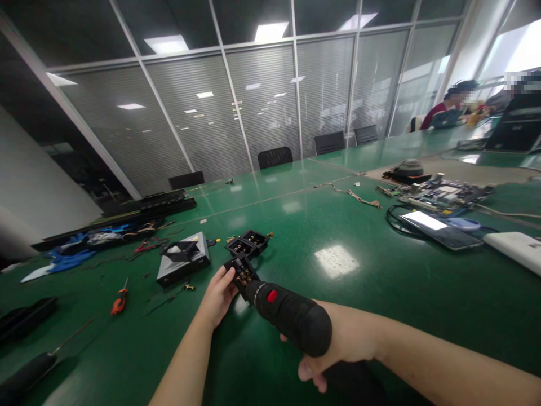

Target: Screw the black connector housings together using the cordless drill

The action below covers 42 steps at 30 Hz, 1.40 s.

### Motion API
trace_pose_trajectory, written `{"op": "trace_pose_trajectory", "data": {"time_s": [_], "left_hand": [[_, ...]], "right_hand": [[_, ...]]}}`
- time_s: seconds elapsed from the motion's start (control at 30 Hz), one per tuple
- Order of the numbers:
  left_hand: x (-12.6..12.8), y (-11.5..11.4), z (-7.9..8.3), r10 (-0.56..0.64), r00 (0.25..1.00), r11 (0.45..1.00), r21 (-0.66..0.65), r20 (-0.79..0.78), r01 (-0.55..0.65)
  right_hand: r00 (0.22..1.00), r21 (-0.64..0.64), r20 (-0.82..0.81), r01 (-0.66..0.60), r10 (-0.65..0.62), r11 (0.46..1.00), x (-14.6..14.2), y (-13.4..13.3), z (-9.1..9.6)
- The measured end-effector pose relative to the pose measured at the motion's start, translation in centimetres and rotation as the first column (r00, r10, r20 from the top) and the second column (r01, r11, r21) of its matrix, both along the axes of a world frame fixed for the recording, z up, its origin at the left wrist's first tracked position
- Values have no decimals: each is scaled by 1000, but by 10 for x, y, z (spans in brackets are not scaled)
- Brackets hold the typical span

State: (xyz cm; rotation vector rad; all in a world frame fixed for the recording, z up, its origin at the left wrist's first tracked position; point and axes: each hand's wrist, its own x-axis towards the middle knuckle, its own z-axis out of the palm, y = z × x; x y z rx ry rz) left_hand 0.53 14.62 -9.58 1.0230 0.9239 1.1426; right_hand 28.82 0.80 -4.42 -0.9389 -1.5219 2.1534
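Observation:
My right hand [338, 338] grips a black power screwdriver [291, 316] with a red switch on top. Its nose points away to the left, into a small black socket-like housing [239, 268] with brass-coloured metal parts inside. Closed on the near left side of that housing is my left hand [220, 296], thumb on top. The tool's tip is hidden, so I cannot tell whether it touches a screw. Just beyond lie two similar black housings [249, 242], side by side on the green table [287, 220].
To the left are a grey metal box [186, 262] with a black bracket on it, an orange-handled screwdriver [120, 299] and a long black-handled one [34, 369]. A phone [439, 228], a circuit board [443, 192] and a white power bank [515, 251] are at right. A person [448, 107] sits far right.

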Motion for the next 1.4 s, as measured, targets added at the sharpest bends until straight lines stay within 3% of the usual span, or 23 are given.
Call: {"op": "trace_pose_trajectory", "data": {"time_s": [0.2, 0.5, 1.2, 1.4], "left_hand": [[3, -2, 4, 12, 1000, 1000, 6, -8, -12], [7, -6, 10, 12, 1000, 1000, -15, -1, -12], [13, -10, 9, 30, 999, 999, -20, 18, -30], [11, -8, 6, 32, 999, 999, -23, 13, -32]], "right_hand": [[993, -83, -110, -42, 32, 996, 0, 6, -4], [998, 56, -56, -26, 29, 998, -1, -1, -1], [999, 66, -5, -36, 36, 997, 2, -1, -8], [999, 51, -18, -29, 30, 998, 0, -2, -2]]}}
